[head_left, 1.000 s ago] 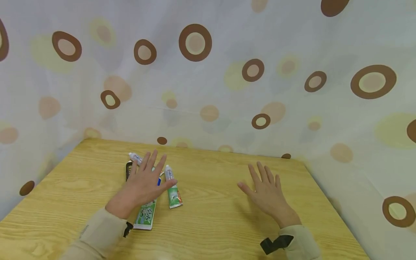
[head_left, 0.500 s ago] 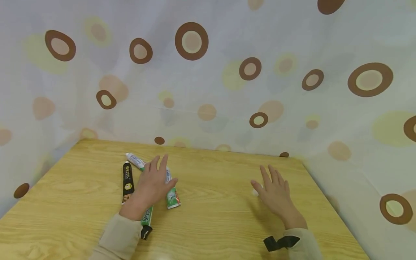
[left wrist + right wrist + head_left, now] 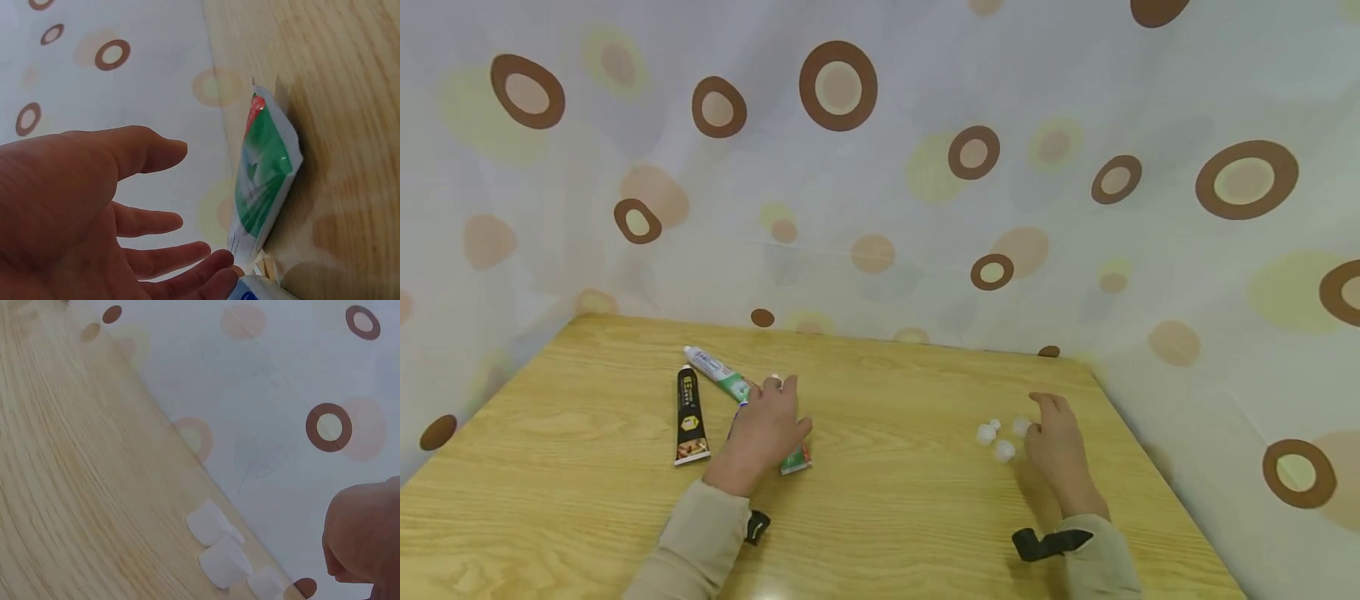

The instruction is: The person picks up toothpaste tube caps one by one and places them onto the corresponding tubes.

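Note:
My left hand (image 3: 762,437) hovers over the toothpaste tubes, thumb spread from loosely bent fingers. In the left wrist view a green and white toothpaste tube (image 3: 265,178) lies past its fingertips, with part of a blue-marked tube (image 3: 256,291) at the bottom edge. The hand hides much of these tubes in the head view. My right hand (image 3: 1062,457) is at the right, its index finger and thumb bent with a gap between them. Beside the thumb sits a white cap (image 3: 1021,426); several more white caps (image 3: 987,434) lie to its left. Its other fingers are hidden.
A black toothpaste tube (image 3: 689,417) lies left of my left hand. Behind it a white and green tube (image 3: 718,373) lies slantwise. The wood-grain table (image 3: 887,508) ends against a dotted curtain (image 3: 880,200) at the back and sides.
My left hand has shifted right, uncovering the black tube and covering more of the others. The right hand has moved right and its fingers have bent; white caps now show beside it.

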### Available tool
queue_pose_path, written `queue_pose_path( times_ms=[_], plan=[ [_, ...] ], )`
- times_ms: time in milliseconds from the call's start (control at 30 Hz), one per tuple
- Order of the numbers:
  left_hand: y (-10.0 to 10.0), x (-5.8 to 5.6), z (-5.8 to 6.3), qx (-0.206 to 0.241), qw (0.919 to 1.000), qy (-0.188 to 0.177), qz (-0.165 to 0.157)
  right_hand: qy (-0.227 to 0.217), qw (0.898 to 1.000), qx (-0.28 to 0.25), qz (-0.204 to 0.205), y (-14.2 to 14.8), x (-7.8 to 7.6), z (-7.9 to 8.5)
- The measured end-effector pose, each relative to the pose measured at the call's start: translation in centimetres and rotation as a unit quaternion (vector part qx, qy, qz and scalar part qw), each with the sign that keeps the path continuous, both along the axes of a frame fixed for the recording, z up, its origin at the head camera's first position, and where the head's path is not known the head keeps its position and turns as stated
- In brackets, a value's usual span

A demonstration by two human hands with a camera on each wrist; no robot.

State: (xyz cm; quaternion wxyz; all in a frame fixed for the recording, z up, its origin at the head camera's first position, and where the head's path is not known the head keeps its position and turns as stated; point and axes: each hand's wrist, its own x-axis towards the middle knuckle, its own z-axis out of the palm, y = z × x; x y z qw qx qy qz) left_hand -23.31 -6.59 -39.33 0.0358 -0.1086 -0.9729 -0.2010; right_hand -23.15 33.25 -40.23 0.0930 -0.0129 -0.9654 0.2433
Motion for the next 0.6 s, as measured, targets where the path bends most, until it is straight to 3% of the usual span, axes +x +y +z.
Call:
queue_pose_path(
  times_ms=[267,500,600],
  plan=[
    [0.6,0.3,-1.0,-0.03,0.9994,0.015,-0.007,-0.039,0.999,0.009,-0.014,1.0,0.2,-1.2],
    [1.2,0.4,-1.2,-0.009,0.9999,-0.007,-0.006,-0.05,0.999,0.021,0.005,1.4,0.2,-1.5],
    [1.4,0.6,-1.3,-0.015,0.9997,0.007,-0.018,-0.061,0.998,0.025,0.006,1.5,0.2,-1.6]
  ],
)
